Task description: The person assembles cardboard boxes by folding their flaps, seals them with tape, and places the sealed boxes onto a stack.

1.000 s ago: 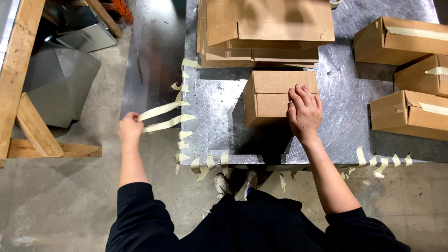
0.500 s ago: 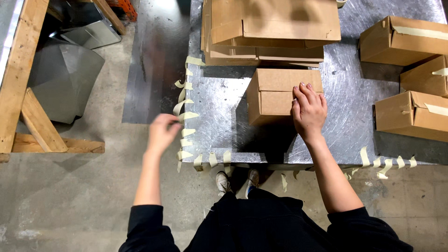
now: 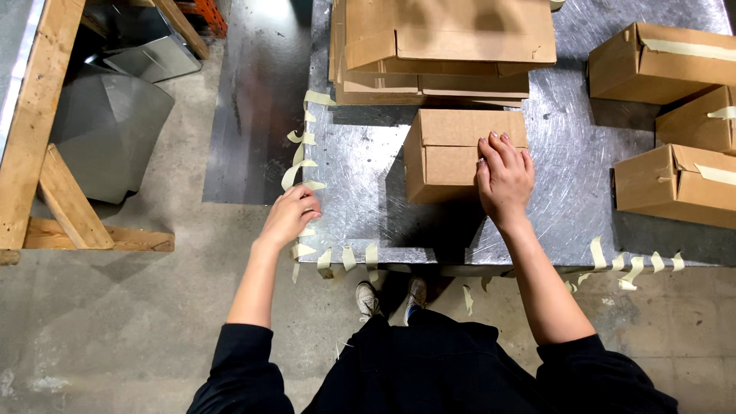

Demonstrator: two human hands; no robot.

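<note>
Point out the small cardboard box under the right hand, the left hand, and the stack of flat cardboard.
small cardboard box (image 3: 448, 149), head view, on its top face.
left hand (image 3: 290, 217), head view, on its back.
stack of flat cardboard (image 3: 448, 46), head view, on the top sheet.

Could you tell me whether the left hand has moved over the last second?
Yes. The left hand has come in from the open floor to the table corner, now at the tape strips on its edge. The right hand stays on the small box.
</note>
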